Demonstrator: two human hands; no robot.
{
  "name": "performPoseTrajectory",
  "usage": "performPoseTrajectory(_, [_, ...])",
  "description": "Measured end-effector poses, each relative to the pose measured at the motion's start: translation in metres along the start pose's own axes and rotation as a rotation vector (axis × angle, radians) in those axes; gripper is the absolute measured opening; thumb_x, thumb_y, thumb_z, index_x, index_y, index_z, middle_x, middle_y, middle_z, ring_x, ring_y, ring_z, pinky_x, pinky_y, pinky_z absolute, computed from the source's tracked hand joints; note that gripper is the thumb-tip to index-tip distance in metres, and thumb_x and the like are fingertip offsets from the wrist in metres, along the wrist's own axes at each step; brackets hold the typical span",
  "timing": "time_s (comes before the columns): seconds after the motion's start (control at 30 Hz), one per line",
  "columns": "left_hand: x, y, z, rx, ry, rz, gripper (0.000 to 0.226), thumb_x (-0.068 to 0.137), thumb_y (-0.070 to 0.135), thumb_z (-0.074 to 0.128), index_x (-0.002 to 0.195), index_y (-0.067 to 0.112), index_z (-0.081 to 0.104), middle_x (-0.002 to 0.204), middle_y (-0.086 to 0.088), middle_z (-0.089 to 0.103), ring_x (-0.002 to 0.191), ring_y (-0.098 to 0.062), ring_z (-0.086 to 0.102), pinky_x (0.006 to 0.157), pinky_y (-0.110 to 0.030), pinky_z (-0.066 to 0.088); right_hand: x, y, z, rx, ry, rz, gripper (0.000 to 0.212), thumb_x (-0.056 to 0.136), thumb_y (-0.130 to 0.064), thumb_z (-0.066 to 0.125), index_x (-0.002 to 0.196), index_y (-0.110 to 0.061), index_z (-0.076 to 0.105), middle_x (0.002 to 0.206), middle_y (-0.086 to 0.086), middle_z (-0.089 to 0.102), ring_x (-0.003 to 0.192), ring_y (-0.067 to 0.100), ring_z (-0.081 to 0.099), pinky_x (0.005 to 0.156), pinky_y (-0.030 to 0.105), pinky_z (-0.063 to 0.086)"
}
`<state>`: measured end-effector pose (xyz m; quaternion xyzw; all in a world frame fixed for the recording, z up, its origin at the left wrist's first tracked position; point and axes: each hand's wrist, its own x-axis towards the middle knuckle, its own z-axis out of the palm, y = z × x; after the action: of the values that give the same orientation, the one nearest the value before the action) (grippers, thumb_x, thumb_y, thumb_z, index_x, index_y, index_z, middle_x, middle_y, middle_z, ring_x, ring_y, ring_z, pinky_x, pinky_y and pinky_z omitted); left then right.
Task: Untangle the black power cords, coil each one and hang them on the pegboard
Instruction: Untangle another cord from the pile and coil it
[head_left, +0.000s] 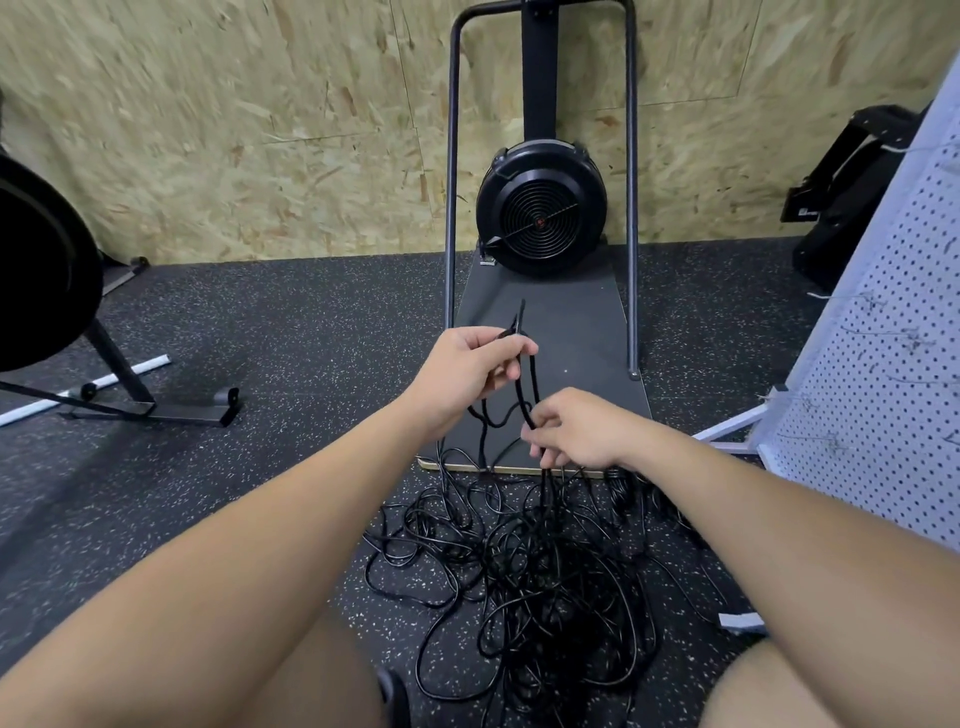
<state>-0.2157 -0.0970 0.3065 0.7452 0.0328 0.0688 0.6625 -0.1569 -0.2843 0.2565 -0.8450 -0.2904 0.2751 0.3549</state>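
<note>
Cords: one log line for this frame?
left hand: grips cord loops | right hand: pinches strand | cord pile: tangled, floor | pegboard: no cords

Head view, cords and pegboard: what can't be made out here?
- How many cords are in the tangled pile: the strands overlap too densely to count or to see plugs.
- Whether the left hand and right hand hold the same cord: the strands cross between them.
- Most of the pegboard: cut off by the right edge; its hooks are thin and blurred.
- The dark round object at left: cut off by the edge.
</note>
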Motion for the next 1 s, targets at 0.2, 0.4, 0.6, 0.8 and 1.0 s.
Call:
performPoseTrajectory(0.2, [0.006, -0.003, -0.011, -0.084, 0.023, -0.01, 0.027, 0.095, 0.009, 0.064, 0.115, 0.007, 0.082, 0.077, -0.004, 0.058, 0.065, -0.015, 0.044, 0.058, -0.026, 0.027, -0.008, -0.015, -0.014, 0.001, 0.113, -0.073, 0.021, 0.107, -0.022, 0.065, 0.093, -0.012, 0.077, 0.085, 0.003, 0.081, 0.064, 0.015, 0.067, 0.066, 0.036, 0.054])
performPoseTrajectory(0.4, [-0.008, -0.018, 0.005, 0.033, -0.054, -0.117, 0.034, 0.097, -0.003, 0.059, 0.121, 0.007, 0.079, 0.081, -0.011, 0.061, 0.065, -0.016, 0.046, 0.057, -0.025, 0.034, -0.019, -0.048, -0.04, 0.278, 0.463, -0.265, 0.026, 0.111, -0.021, 0.055, 0.097, -0.017, 0.077, 0.075, -0.004, 0.07, 0.057, 0.014, 0.052, 0.058, 0.029, 0.042])
performPoseTrajectory(0.6, [-0.022, -0.026, 0.024, 0.154, -0.373, -0.134, 0.015, 0.103, 0.015, 0.073, 0.108, 0.005, 0.082, 0.073, -0.01, 0.052, 0.063, -0.017, 0.038, 0.059, -0.035, 0.025, -0.02, -0.055, -0.053, 0.512, 0.609, -0.338, 0.026, 0.111, -0.024, 0.056, 0.103, -0.016, 0.08, 0.078, -0.001, 0.068, 0.059, 0.019, 0.046, 0.059, 0.039, 0.043])
performPoseTrajectory(0.8, [-0.014, -0.018, 0.016, -0.059, -0.363, -0.178, 0.029, 0.104, 0.012, 0.059, 0.116, -0.009, 0.076, 0.076, -0.008, 0.046, 0.065, -0.015, 0.035, 0.064, -0.041, 0.011, -0.02, -0.048, -0.062, 0.644, 0.658, -0.303, 0.022, 0.107, -0.017, 0.066, 0.103, 0.0, 0.079, 0.078, 0.012, 0.067, 0.057, 0.02, 0.055, 0.061, 0.032, 0.056])
performPoseTrajectory(1.0, [-0.008, -0.02, 0.009, 0.031, -0.242, -0.144, 0.026, 0.097, 0.009, 0.08, 0.117, -0.006, 0.073, 0.087, 0.0, 0.062, 0.071, -0.011, 0.046, 0.058, -0.022, 0.03, -0.016, -0.035, -0.066, 0.816, 0.585, -0.164, 0.032, 0.111, -0.027, 0.065, 0.11, 0.004, 0.073, 0.094, 0.017, 0.069, 0.066, 0.02, 0.063, 0.078, 0.041, 0.067])
